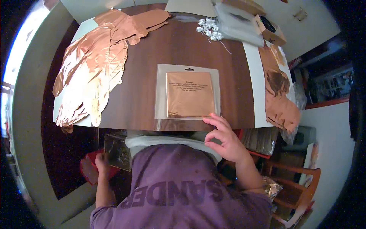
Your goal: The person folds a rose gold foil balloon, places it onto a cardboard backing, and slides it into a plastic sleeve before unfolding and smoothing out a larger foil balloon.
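The brown wood-grain table [141, 84] carries a wide spread of flat, crinkled copper-coloured foil sheets [91, 61] at ten o'clock from its middle, and a narrower length of copper-coloured foil [281, 108] at three. Between them, near the middle, lies the flat square clear-plastic packet of folded copper-coloured foil [190, 95], printed with dark text and lying flat. It looks light; the folded foil should give it a little body, while the loose clear border probably bends easily. The smooth film could slide on the table if pushed, and its contents may crease under a hard squeeze. The right hand [225, 145], at five o'clock from the packet, has its fingers loosely curled and index fingertip at the lower edge; no firm pinch shows. The left hand [101, 163], blurred at eight o'clock below the table edge, is by a red item [88, 168]; whether it grips that, I cannot tell. A gentle pinch would suit the five o'clock corner, or the border around the small dark hang hole [189, 69] at twelve
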Available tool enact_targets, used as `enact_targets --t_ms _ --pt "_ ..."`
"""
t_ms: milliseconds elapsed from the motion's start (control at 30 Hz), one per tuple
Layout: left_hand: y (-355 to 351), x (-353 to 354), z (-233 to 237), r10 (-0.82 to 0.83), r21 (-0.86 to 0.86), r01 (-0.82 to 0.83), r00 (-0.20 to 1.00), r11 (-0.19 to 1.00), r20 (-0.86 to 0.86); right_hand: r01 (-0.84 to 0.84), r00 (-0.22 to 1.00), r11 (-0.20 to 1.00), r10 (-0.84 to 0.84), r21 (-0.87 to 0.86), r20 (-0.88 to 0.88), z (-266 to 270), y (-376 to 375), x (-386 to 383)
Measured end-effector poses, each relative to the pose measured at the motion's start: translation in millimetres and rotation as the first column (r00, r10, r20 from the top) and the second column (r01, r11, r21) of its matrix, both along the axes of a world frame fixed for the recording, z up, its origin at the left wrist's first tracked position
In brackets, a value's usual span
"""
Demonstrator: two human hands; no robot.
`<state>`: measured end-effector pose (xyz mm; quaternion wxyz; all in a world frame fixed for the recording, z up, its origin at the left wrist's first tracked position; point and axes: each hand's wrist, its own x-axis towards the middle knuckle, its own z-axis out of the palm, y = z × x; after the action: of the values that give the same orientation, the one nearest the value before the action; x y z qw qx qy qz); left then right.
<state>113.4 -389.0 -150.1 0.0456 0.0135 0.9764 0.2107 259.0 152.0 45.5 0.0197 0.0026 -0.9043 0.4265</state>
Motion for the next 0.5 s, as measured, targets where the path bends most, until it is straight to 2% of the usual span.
enact_targets --t_ms 33,100,167,300,367,433,467,500 --pt "-38.9 3.9 -35.2 0.112 -0.06 -0.105 0.983 0.993 0.142 0.005 1.0 1.0 -0.005 0.016 -0.008 0.7 -1.0 1.8" --pt "-97.9 6.2 -91.9 0.311 -0.232 -0.234 0.865 0.944 0.393 0.058 0.997 0.994 -0.053 0.097 -0.054 2.7 -3.4 8.4" --pt "-116.6 4.5 -113.9 0.395 -0.377 -0.219 0.776 0.9 0.491 0.121 0.988 0.985 -0.108 0.122 -0.11 1.7 -3.0 15.5" --pt "-133.1 -16.7 -143.2 0.228 -0.567 0.019 0.904 0.823 0.362 0.23 0.959 0.968 -0.207 0.104 -0.195 -1.0 1.3 30.5" --pt "-136.9 -32.1 -143.5 0.128 -0.587 0.044 0.96 0.809 0.249 0.25 0.948 0.96 -0.216 0.127 -0.235 -1.3 2.6 29.8" --pt "-112.8 -45.4 -104.1 0.183 -0.324 -0.098 0.953 0.941 0.242 0.252 0.942 0.954 -0.204 0.161 -0.268 -1.6 3.9 29.1" --pt "-96.9 -49.7 -81.2 0.214 -0.18 -0.173 0.946 0.968 0.245 0.252 0.943 0.949 -0.198 0.187 -0.266 -1.9 3.3 29.7" --pt "-95.9 -55.0 -84.5 0.252 0.146 -0.308 0.916 0.94 0.311 0.25 0.945 0.945 -0.19 0.213 -0.266 -1.7 2.7 29.0"
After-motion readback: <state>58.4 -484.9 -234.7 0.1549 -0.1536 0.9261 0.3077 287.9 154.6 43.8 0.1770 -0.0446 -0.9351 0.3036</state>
